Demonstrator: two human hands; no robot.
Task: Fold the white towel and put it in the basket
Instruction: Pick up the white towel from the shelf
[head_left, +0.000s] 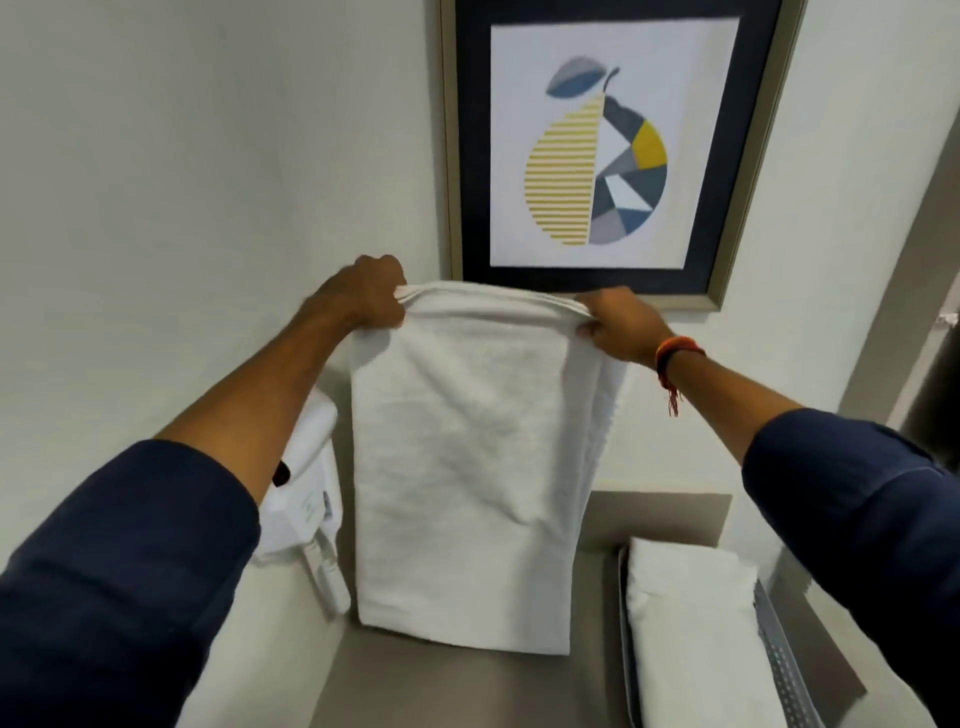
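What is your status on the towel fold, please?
Left hand and right hand each grip a top corner. White towel hangs part-folded, off the counter. Basket lower right, already holding a folded towel.

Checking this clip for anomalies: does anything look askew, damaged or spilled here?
Nothing stands out. Both the left hand and right hand hold the white towel up by its top edge; it hangs fairly straight. A folded towel already lies in the basket.
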